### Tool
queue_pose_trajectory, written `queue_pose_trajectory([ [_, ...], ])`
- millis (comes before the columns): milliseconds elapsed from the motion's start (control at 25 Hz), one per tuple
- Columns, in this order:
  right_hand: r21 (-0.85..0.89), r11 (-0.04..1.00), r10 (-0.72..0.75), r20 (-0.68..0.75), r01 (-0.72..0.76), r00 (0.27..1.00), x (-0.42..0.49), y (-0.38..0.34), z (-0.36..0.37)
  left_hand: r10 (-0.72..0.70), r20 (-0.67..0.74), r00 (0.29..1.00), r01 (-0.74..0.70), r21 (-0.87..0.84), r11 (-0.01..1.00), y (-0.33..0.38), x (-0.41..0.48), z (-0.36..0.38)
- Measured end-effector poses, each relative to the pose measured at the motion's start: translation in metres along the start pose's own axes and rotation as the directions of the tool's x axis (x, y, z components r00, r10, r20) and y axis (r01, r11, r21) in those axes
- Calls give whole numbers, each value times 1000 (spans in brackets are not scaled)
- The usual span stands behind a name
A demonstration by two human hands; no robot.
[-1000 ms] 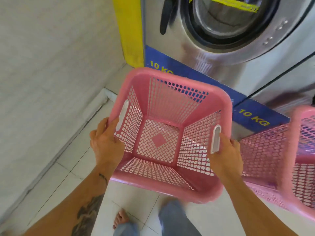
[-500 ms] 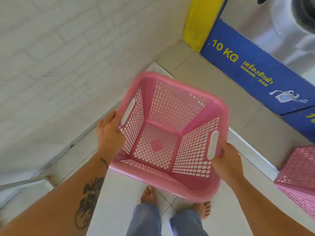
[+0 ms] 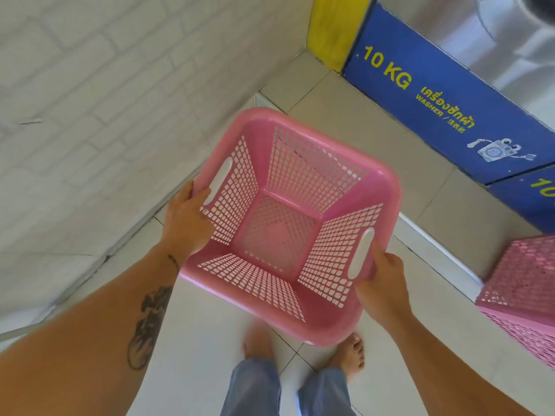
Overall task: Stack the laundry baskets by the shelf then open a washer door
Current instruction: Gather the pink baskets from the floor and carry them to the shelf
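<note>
On my far left I see a white brick-pattern wall (image 3: 90, 115) running down to the pale tiled floor (image 3: 204, 340). My left hand (image 3: 186, 223) grips the left rim of the pink perforated plastic laundry basket (image 3: 318, 181), fingers curled closed over the edge just below its oblong white-looking handle slot. The basket sits in the middle of my view, held up off the floor and tilted a little, its open top facing me. It is square with rounded corners, a thick smooth rim, grid-holed walls that taper down to a latticed bottom with a solid diamond patch in the centre. Nothing lies inside it. Below it, near me, I see two bare feet (image 3: 348, 352) and blue-grey trouser legs. My right hand (image 3: 384, 283) clasps the right rim beside the second handle slot, fingers wrapped tight around the edge. Farther right, a second pink perforated basket (image 3: 522, 283) stands at the frame's edge, apart from the one I hold. Far right, a blue panel marked "10 KG" (image 3: 435, 109) fronts a steel washer (image 3: 495, 40), beside a yellow post (image 3: 333, 28).
</note>
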State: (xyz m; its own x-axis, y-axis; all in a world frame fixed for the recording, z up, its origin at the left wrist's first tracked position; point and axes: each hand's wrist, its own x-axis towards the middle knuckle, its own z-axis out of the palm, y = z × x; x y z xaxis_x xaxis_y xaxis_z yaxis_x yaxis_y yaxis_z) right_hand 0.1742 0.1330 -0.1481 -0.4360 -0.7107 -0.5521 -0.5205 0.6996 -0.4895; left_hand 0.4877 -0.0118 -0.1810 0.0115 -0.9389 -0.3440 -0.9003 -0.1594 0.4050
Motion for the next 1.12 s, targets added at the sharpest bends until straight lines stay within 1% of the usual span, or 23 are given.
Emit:
queue_pose_trajectory([
  [80, 55, 998, 23, 36, -25, 999, -10, 2, 4, -69, 93, 993, 70, -9, 997, 6, -1, -10],
  [120, 89, 996, 24, 53, -28, 998, -13, 1, 3, -73, 111, 991, 74, -8, 997, 10, -2, -16],
  [240, 139, 987, 57, 162, -80, 985, -18, 3, -9, -32, 53, 998, 33, -26, 999, 39, -16, -30],
  [320, 140, 982, 96, 189, -123, 977, -26, 0, -29, -27, 59, 998, 34, -120, 992, 68, -32, -33],
  [400, 157, 975, 134, 150, -158, 980, -34, 3, -55, -3, 79, 997, 23, -256, 966, 102, -52, -36],
  [440, 184, 970, 134, 131, -157, 982, -37, 6, -71, 28, 74, 997, -4, -310, 951, 122, -63, -36],
  [600, 293, 951, 98, 24, -101, 995, -49, 33, -137, 190, 65, 980, -150, -393, 907, 195, -103, -30],
  [760, 261, 965, 45, -144, -6, 989, -63, 91, -223, 329, 94, 939, -254, -453, 854, 298, -141, 3],
  [840, 223, 973, -2, -251, 60, 968, -67, 137, -272, 398, 84, 913, -308, -498, 811, 361, -169, 35],
  [920, 164, 981, -46, -314, 102, 948, -70, 189, -322, 460, 46, 887, -367, -534, 762, 424, -205, 71],
  [1000, 163, 977, -60, -398, 135, 915, -76, 246, -370, 537, 22, 844, -442, -540, 717, 482, -244, 115],
  [1040, 161, 977, -52, -453, 139, 890, -80, 278, -394, 570, 23, 821, -466, -551, 693, 513, -265, 140],
  [1120, 89, 990, -42, -548, 109, 835, -84, 333, -431, 626, -17, 780, -531, -549, 646, 562, -293, 182],
])
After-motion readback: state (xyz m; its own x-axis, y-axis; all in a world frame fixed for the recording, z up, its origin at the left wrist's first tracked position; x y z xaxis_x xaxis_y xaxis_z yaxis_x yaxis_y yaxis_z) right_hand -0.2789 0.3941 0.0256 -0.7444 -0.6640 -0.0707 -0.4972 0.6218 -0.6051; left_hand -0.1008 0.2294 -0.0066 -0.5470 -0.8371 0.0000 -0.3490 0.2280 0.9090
